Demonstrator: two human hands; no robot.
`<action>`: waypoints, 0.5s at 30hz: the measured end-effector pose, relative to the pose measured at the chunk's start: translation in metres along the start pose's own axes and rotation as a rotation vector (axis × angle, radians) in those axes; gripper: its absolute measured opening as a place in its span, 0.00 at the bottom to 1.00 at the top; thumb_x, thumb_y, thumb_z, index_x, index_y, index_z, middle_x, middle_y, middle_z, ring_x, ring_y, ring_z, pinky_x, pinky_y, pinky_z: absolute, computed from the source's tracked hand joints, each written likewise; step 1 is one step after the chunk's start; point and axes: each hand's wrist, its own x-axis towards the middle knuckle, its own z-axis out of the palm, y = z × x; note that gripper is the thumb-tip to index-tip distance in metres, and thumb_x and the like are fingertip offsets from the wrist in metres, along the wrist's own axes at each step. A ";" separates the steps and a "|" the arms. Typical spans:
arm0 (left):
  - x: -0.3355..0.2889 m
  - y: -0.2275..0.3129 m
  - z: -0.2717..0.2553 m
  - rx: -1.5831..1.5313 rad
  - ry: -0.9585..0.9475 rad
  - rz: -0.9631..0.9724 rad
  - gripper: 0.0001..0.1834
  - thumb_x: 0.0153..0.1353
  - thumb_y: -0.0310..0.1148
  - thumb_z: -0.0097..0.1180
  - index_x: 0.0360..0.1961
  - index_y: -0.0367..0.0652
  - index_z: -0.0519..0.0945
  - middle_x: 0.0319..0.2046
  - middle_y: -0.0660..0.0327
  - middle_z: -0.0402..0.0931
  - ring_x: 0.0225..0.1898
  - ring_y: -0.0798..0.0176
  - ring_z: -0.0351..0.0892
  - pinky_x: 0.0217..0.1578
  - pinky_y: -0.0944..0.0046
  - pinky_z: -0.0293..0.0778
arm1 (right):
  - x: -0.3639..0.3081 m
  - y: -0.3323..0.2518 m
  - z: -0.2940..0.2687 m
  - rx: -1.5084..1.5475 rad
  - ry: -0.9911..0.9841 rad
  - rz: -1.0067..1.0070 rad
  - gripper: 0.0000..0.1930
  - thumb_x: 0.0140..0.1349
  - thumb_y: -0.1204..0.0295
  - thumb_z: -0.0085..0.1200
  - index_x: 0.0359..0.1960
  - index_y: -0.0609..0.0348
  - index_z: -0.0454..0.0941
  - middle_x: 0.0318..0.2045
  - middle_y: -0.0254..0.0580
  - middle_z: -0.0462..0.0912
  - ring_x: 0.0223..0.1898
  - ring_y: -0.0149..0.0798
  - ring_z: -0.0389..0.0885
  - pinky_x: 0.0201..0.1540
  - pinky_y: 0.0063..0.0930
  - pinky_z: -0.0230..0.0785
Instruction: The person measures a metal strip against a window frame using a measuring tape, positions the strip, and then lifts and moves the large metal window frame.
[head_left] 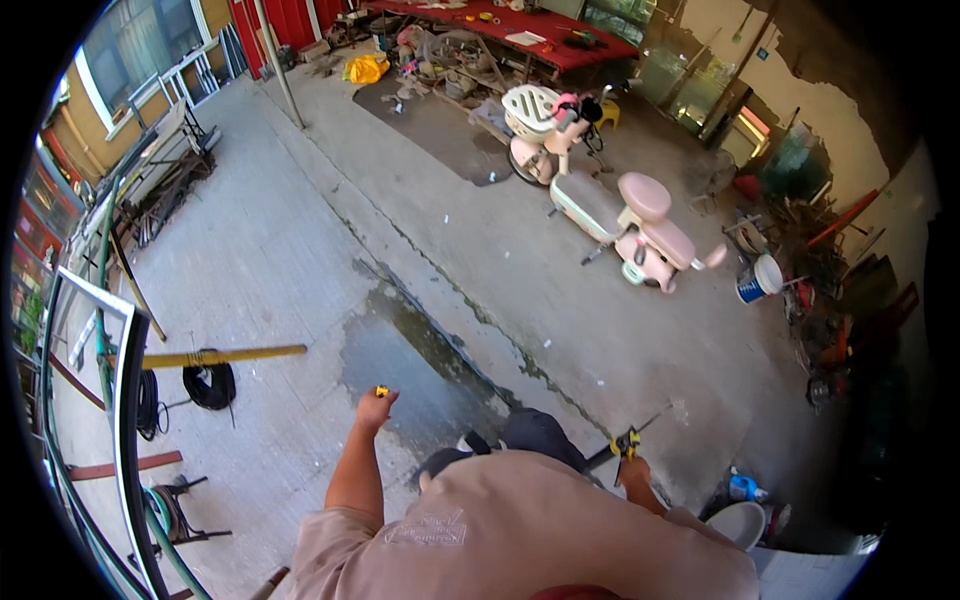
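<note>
Yellow-and-black tool (626, 443) in the right hand (634, 471), near right.
Probably rigid and front-heavy, best held by its grip, where the fingers look wrapped; the left hand (376, 411) is curled round a small yellow object (382, 392), likely light.

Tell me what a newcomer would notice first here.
The pale pink scooter standing on the concrete, above and right of centre, would likely catch the eye first. Next comes the red table at the top edge. Lower down, the right hand holds a yellow-and-black tool.
</note>
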 end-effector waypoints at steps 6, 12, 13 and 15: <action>0.118 0.057 0.027 0.038 -0.048 0.014 0.25 0.64 0.52 0.73 0.42 0.38 0.84 0.28 0.57 0.84 0.26 0.60 0.85 0.27 0.56 0.82 | 0.051 -0.107 -0.042 -0.095 -0.165 0.167 0.23 0.69 0.51 0.62 0.45 0.62 0.89 0.47 0.54 0.91 0.51 0.55 0.90 0.50 0.50 0.83; 0.071 -0.025 0.046 0.002 -0.116 -0.488 0.30 0.59 0.60 0.74 0.43 0.40 0.89 0.28 0.57 0.86 0.28 0.60 0.85 0.32 0.53 0.82 | 0.189 -0.233 -0.108 -0.258 -0.346 -0.002 0.22 0.70 0.53 0.62 0.42 0.65 0.88 0.40 0.58 0.89 0.43 0.58 0.90 0.44 0.51 0.82; 0.057 -0.028 0.044 -0.138 -0.184 -0.540 0.30 0.59 0.59 0.74 0.43 0.39 0.89 0.29 0.56 0.86 0.29 0.60 0.84 0.31 0.52 0.82 | 0.209 -0.261 -0.124 -0.275 -0.381 -0.059 0.22 0.70 0.53 0.61 0.41 0.65 0.88 0.38 0.59 0.89 0.42 0.58 0.90 0.43 0.51 0.82; 0.059 -0.027 0.055 0.032 -0.183 -0.620 0.31 0.59 0.59 0.75 0.43 0.38 0.89 0.29 0.56 0.85 0.27 0.59 0.83 0.30 0.52 0.82 | 0.261 -0.309 -0.139 -0.329 -0.448 -0.191 0.22 0.70 0.54 0.61 0.40 0.66 0.88 0.36 0.60 0.88 0.39 0.59 0.89 0.41 0.52 0.81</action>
